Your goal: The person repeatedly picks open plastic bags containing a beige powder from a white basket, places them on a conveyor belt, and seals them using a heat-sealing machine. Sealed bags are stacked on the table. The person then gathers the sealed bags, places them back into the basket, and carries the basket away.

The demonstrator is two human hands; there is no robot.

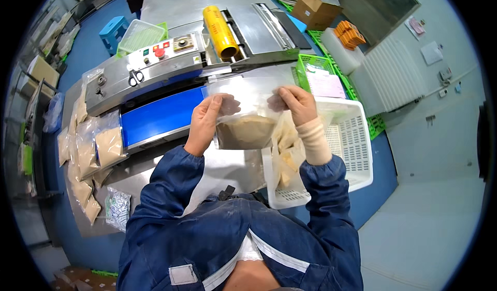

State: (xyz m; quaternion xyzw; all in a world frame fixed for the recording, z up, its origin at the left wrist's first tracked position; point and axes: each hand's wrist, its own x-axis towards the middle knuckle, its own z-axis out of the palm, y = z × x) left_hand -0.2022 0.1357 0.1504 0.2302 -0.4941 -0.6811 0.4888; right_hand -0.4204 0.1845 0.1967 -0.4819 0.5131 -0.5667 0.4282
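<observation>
A clear plastic bag (246,132) with beige powder in its lower part hangs in front of me. My left hand (204,121) pinches its upper left side between thumb and fingers. At the upper right side, my right hand (299,103) grips it the same way, the wrist wrapped in a beige band. The film is stretched between both hands, above the steel table (207,185). Just right of the bag stands a white plastic basket (365,146) with more beige bags (287,154) in its left part, partly hidden by my right forearm.
A sealing machine (145,66) with a blue belt (163,117) lies to the left, with scissors (136,77) on it. Filled powder bags (108,145) and a bag of small white packets (118,208) lie farther left. A yellow film roll (220,32) sits beyond.
</observation>
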